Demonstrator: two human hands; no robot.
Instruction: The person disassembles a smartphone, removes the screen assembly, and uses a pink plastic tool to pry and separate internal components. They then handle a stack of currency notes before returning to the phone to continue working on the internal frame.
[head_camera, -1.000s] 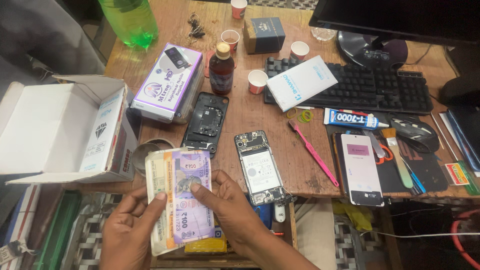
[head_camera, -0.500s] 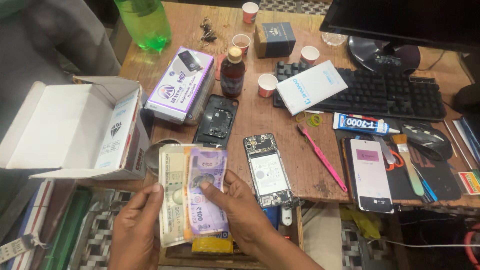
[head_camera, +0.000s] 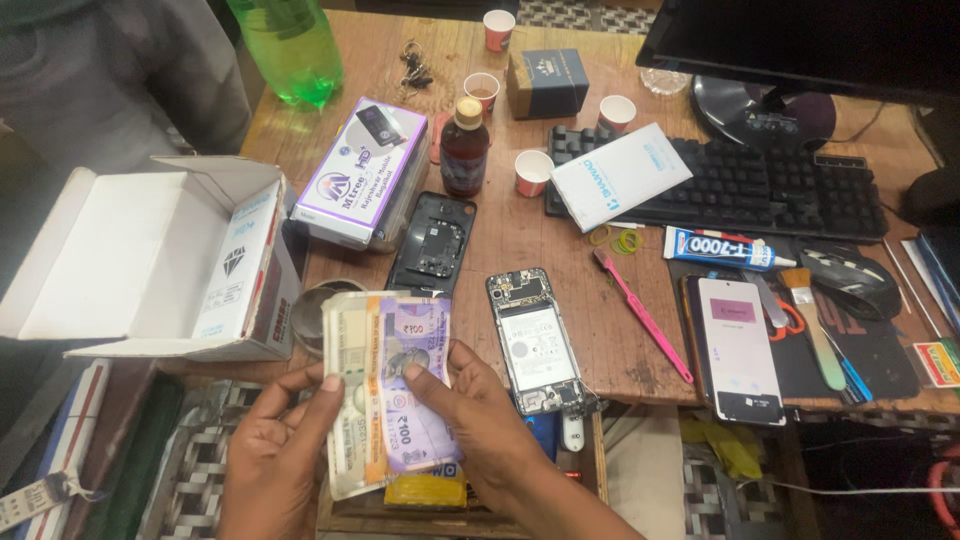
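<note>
Both my hands hold a small stack of banknotes (head_camera: 385, 385) over the near edge of a wooden table (head_camera: 560, 250). My left hand (head_camera: 275, 450) grips the stack's left side, thumb on the pale note. My right hand (head_camera: 480, 425) holds the right side, thumb pressed on the purple top note. Just right of the notes lies an opened phone (head_camera: 538, 340) with its insides showing. A black phone back cover (head_camera: 432, 243) lies just beyond the notes.
An open white cardboard box (head_camera: 150, 260) stands at the left. Further back are a purple-white carton (head_camera: 360, 170), brown bottle (head_camera: 465, 148), green bottle (head_camera: 290, 45), paper cups, keyboard (head_camera: 740, 190) and monitor. A pink toothbrush (head_camera: 640, 312), glue tube, brush and lit phone (head_camera: 738, 345) lie right.
The view has drifted slightly, so the table sits a little differently in frame. My hands still hold the notes; the right thumb has shifted on the purple note.
</note>
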